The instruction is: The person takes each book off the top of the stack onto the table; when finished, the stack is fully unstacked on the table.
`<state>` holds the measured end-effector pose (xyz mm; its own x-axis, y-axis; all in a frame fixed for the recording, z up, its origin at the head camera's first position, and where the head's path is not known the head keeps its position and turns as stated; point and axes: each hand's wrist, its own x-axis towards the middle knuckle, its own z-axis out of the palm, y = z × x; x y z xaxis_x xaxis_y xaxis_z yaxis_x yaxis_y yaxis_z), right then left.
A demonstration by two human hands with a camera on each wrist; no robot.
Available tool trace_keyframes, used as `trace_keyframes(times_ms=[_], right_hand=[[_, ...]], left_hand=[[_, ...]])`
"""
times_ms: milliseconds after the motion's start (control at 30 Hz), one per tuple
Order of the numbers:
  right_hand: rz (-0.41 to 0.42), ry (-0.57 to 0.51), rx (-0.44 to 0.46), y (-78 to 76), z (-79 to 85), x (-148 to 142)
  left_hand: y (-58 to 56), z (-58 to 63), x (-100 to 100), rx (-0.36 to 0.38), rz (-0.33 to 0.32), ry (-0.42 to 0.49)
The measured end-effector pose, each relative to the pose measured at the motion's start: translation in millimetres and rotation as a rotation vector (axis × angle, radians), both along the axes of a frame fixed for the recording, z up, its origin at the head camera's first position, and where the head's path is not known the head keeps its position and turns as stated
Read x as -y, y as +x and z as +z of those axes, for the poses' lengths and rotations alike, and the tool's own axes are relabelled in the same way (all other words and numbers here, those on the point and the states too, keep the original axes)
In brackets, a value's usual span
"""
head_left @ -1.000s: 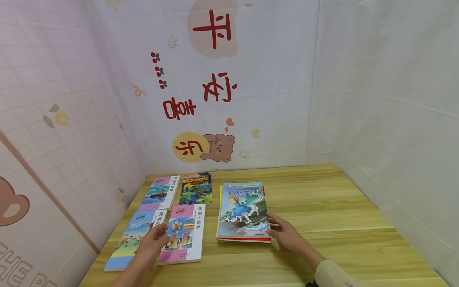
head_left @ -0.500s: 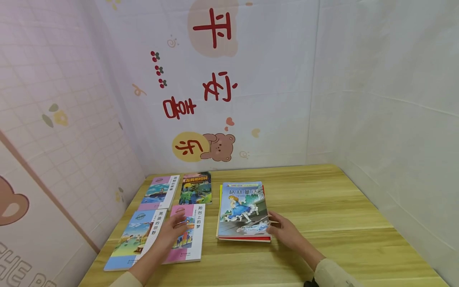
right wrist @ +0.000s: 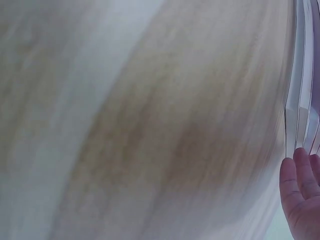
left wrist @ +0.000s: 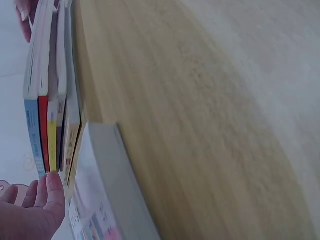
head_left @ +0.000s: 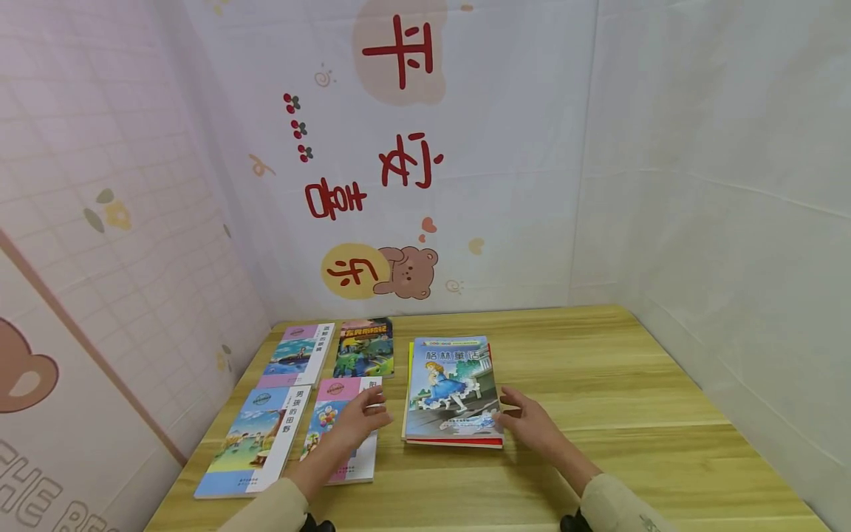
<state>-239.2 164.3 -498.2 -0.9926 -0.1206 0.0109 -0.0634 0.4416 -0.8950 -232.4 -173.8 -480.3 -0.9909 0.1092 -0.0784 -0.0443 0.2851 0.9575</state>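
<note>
A stack of several picture books (head_left: 454,388) lies in the middle of the table, its top book blue with a girl in a blue dress. My right hand (head_left: 528,423) is at the stack's right edge, fingertips beside the page edges. In the right wrist view its extended fingers (right wrist: 301,182) reach up to the books. My left hand (head_left: 359,420) hovers over the pink book (head_left: 359,473), fingers loosely bent, holding nothing. The left wrist view shows its fingertips close to the coloured spines (left wrist: 44,135) of the stack.
Left of the pink book lies a blue-and-yellow book (head_left: 249,436). Behind them are a pink-and-blue book (head_left: 292,355) and a dark green one (head_left: 364,347). A patterned white cloth wall (head_left: 505,185) rises at the table's back edge.
My left hand has moved right, from the blue-and-yellow book across the pink book toward the stack. My right hand stays by the stack's right edge.
</note>
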Motion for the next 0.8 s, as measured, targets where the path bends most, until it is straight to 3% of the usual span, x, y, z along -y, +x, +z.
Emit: trace_keyframes(times_ms=[300, 800], right_hand=[[0.010, -0.035, 0.017, 0.9, -1.4, 3.1], [0.018, -0.047, 0.014, 3.9, -2.4, 3.2]], left_hand=[[-2.0, -11.2, -13.0, 0.066, -0.130, 0.014], [-2.6, -19.8, -26.3, 0.016, -0.159, -0.091]])
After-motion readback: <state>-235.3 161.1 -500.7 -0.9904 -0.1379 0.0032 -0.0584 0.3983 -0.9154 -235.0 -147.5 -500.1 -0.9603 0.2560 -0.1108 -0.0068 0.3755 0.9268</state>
